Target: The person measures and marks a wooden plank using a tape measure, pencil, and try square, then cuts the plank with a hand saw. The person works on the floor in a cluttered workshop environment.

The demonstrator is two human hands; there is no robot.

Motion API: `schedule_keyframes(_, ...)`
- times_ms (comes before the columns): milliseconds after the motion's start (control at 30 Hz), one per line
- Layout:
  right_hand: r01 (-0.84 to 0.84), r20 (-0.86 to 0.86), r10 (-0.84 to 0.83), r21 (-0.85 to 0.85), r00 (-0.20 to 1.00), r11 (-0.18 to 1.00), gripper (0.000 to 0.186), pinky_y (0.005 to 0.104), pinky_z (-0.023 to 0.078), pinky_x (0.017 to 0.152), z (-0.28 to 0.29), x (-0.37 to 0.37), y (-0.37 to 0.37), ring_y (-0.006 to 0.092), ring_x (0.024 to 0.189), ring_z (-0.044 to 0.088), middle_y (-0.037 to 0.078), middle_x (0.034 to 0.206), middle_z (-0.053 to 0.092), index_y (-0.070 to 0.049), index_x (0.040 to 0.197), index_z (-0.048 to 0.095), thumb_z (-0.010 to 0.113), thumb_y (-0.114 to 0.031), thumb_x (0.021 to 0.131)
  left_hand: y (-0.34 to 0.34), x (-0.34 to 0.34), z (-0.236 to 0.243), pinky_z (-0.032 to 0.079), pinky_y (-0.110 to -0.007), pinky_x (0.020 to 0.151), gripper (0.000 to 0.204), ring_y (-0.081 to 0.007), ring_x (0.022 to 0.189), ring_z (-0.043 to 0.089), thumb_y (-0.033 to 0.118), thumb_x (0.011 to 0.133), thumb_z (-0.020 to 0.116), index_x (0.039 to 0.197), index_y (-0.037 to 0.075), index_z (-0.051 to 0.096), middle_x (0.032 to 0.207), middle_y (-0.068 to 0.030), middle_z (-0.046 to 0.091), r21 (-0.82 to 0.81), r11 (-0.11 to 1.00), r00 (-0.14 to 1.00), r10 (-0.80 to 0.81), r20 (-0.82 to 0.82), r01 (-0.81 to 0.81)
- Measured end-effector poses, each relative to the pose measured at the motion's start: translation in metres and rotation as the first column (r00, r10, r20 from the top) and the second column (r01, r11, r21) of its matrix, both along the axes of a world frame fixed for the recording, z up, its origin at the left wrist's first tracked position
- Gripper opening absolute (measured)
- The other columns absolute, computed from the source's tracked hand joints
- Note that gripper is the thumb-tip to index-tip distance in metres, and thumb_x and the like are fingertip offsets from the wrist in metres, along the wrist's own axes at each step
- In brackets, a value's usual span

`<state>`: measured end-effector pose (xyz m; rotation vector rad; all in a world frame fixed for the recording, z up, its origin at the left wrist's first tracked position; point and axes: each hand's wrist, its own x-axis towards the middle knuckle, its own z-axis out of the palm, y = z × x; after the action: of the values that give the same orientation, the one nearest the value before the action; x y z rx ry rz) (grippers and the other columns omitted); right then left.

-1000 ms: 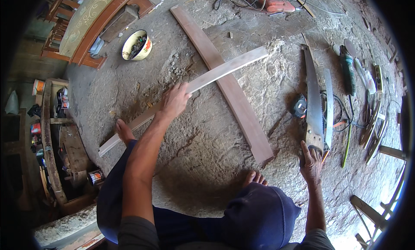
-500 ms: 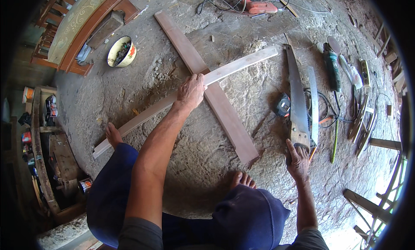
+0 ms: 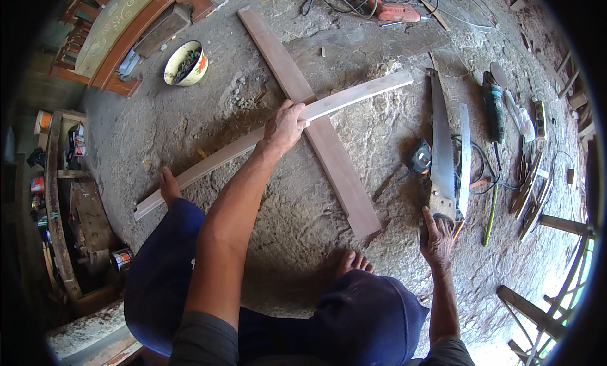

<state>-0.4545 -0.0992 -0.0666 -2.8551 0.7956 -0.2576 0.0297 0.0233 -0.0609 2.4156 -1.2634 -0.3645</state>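
Observation:
My left hand (image 3: 286,125) is closed round a long pale wooden strip (image 3: 360,94) near its middle. This strip lies slantwise across a wider reddish-brown board (image 3: 338,170) on the ground, and my hand is right at the crossing. The strip's lower left end passes by my left foot (image 3: 169,187). At the right, my right hand (image 3: 437,241) is wrapped round the wooden handle of a handsaw (image 3: 442,151), its index finger stretched along the handle. The saw's blade points away from me. Beside the blade are a metal ruler (image 3: 465,157) and a tape measure (image 3: 420,157).
A green angle grinder (image 3: 493,106) lies right of the saw. A red power tool (image 3: 395,12) with tangled cords lies at the far side. An enamel bowl (image 3: 186,63) of small bits stands far left, near a carved wooden panel (image 3: 117,34). A wooden crate (image 3: 60,208) stands at the left.
The whole view has shifted slightly. Both hands keep their holds, on the pale strip and on the handsaw; the two wooden pieces remain crossed.

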Motion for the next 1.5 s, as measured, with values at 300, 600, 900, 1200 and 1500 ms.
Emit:
schedule_keyframes(300, 0.126, 0.315, -0.022, -0.315, 0.949, 0.941, 0.05, 0.0421, 0.054, 0.096, 0.02, -0.001, 0.015, 0.0402, 0.121, 0.063, 0.028, 0.138, 0.056, 0.006, 0.144, 0.046, 0.056, -0.011, 0.098, 0.003, 0.0, -0.008, 0.05, -0.039, 0.098, 0.045, -0.032, 0.111, 0.062, 0.012, 0.084, 0.077, 0.126, 0.003, 0.065, 0.118, -0.0148, 0.062, -0.073, 0.992, 0.991, 0.093, -0.101, -0.1)
schedule_keyframes(600, 0.241, 0.569, -0.427, 0.374, 0.702, 0.895, 0.054, 0.0379, 0.056, 0.083, 0.068, 0.014, 0.101, 0.0297, 0.099, 0.071, 0.025, 0.129, 0.063, 0.007, 0.134, 0.058, 0.065, -0.03, 0.095, -0.025, -0.017, -0.034, 0.044, -0.044, 0.103, 0.049, -0.0351, 0.117, 0.054, 0.015, 0.083, 0.076, 0.128, 0.007, 0.061, 0.12, -0.0123, 0.061, -0.29, 0.957, 0.995, 0.058, 0.082, -0.032)
schedule_keyframes(900, -0.044, 0.536, -0.375, 0.614, 0.756, 0.788, 0.056, 0.0296, 0.054, 0.073, 0.072, 0.096, 0.1, 0.0159, 0.076, 0.068, 0.016, 0.107, 0.074, 0.007, 0.139, 0.055, 0.073, -0.014, 0.089, -0.033, -0.025, -0.045, 0.042, -0.046, 0.101, 0.046, -0.0352, 0.114, 0.053, 0.015, 0.083, 0.075, 0.126, 0.009, 0.062, 0.119, -0.0109, 0.06, -0.298, 0.951, 0.98, 0.134, 0.146, -0.086)
schedule_keyframes(1200, -0.028, 0.452, -0.373, 0.665, 0.81, 0.746, 0.054, 0.0289, 0.055, 0.076, 0.068, 0.099, 0.106, 0.0152, 0.081, 0.07, 0.015, 0.106, 0.075, 0.005, 0.14, 0.054, 0.072, -0.01, 0.091, -0.035, -0.02, -0.039, 0.043, -0.05, 0.1, 0.042, -0.0366, 0.116, 0.055, 0.011, 0.081, 0.073, 0.122, 0.013, 0.062, 0.12, -0.009, 0.062, -0.289, 0.945, 0.987, 0.161, -0.006, -0.155)
schedule_keyframes(1500, -0.029, 0.436, -0.371, 0.679, 0.82, 0.733, 0.055, 0.0296, 0.055, 0.08, 0.062, 0.091, 0.111, 0.0181, 0.089, 0.073, 0.017, 0.112, 0.074, 0.005, 0.139, 0.055, 0.074, -0.011, 0.089, -0.033, -0.027, -0.032, 0.045, -0.052, 0.095, 0.04, -0.0379, 0.11, 0.058, 0.012, 0.085, 0.071, 0.123, 0.016, 0.061, 0.117, -0.0091, 0.063, -0.25, 0.965, 0.976, 0.123, 0.179, -0.075)
